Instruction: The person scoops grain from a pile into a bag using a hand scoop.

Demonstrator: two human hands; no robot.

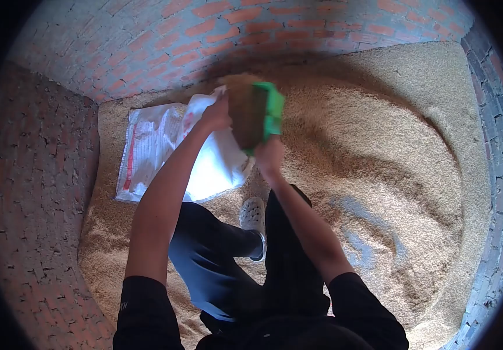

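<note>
A green container (274,109), blurred by motion, is tilted at the mouth of a white sack (213,166), with brown grain (244,111) at its open side. My right hand (269,156) is closed on the lower end of the container. My left hand (219,112) is closed on the upper edge of the sack, just left of the container. The sack lies on the grain, its flat printed part spread out to the left.
Loose grain (374,151) covers the floor in heaps and furrows, with a greyish patch (359,248) at the right. Brick walls (47,192) rise on the left, far and right sides. A light perforated shoe (252,213) stands below the sack's right edge.
</note>
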